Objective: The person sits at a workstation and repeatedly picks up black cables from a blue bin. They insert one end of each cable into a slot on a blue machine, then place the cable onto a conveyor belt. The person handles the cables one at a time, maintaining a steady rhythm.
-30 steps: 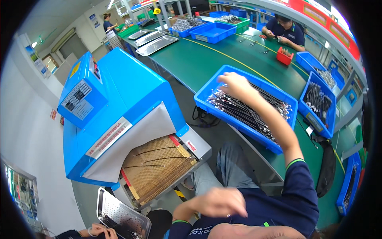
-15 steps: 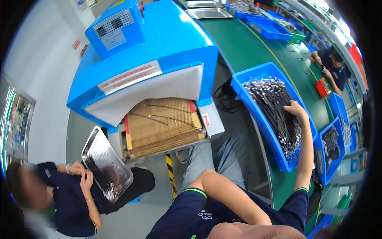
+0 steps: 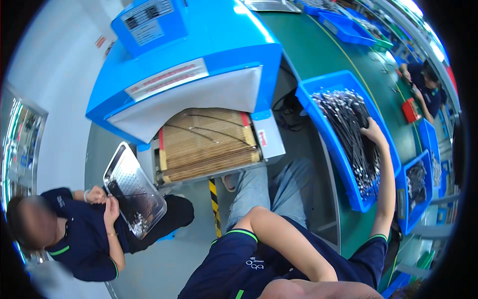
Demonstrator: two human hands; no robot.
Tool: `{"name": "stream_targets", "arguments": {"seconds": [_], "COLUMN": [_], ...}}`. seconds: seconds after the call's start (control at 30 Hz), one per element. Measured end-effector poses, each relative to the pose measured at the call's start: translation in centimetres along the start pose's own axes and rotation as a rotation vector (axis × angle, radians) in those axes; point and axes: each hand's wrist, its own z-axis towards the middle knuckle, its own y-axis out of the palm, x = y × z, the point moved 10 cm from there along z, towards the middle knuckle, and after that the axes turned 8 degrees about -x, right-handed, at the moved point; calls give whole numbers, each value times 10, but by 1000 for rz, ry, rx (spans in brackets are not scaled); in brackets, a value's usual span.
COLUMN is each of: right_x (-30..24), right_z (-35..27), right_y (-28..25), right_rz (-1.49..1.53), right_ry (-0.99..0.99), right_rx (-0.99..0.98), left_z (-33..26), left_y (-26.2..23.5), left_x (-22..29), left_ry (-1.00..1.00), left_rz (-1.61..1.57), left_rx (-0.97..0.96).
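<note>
My right hand (image 3: 374, 133) reaches into a long blue bin (image 3: 312, 105) on my right. Its fingers are curled round some of the thin black cables (image 3: 343, 134), which lie heaped lengthwise with shiny metal ends. The cables partly hide the fingertips. My left arm (image 3: 291, 241) is bent across my chest, its forearm running down to the lower edge, and the left hand does not show. Ahead of me, several dark cables (image 3: 219, 133) lie apart on the brown slatted conveyor belt (image 3: 204, 157) at the mouth of a blue machine (image 3: 219, 40).
At left, a seated co-worker holds a thin dark cable over a metal tray (image 3: 162, 212) of cables. Smaller blue bins (image 3: 401, 212) stand beyond my right arm. Another person works across the green table (image 3: 294, 45). A black-yellow floor stripe (image 3: 214, 207) runs before me.
My view has shifted slightly, so the machine sits higher in it. My right hand stays at the cables in the bin. The co-worker's hands have moved, and a cable now stretches from them over the tray.
</note>
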Motion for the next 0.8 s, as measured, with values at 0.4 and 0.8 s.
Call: {"name": "stream_targets", "arguments": {"seconds": [0.4, 0.8], "right_x": [-22, 15], "right_z": [-12, -5], "right_y": [-7, -23], "right_rz": [31, 33], "right_ry": [86, 142], "right_rx": [-171, -76], "left_z": [0, -8], "left_y": [17, 19], "left_x": [-12, -13], "left_ry": [-30, -77], "left_rz": [-166, -194], "left_rx": [-58, -67]}}
